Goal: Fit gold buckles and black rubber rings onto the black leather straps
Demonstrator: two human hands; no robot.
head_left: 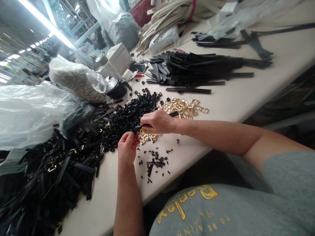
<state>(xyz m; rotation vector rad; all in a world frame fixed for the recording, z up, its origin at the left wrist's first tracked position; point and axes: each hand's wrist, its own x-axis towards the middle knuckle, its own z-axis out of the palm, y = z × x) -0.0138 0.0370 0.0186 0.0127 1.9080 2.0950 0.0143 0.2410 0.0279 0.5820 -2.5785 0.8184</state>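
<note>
My right hand (158, 121) is closed on a black strap (173, 114) whose end sticks out past my wrist. My left hand (128, 146) pinches the strap's other end just below, fingers curled together. Both hands hover over a heap of gold metal buckles (183, 107) and beside a pile of small black rings (130, 114). A scatter of tiny black pieces (155, 162) lies on the beige table (233, 98) near my left wrist.
A large heap of finished black straps with gold fittings (49, 173) fills the left. A stack of plain black straps (197, 67) lies further back. Clear plastic bags (29, 111), a dark kettle (116, 87), a white box (119, 55), a phone (138, 68) and beige strap bundles (167, 19) crowd the far side.
</note>
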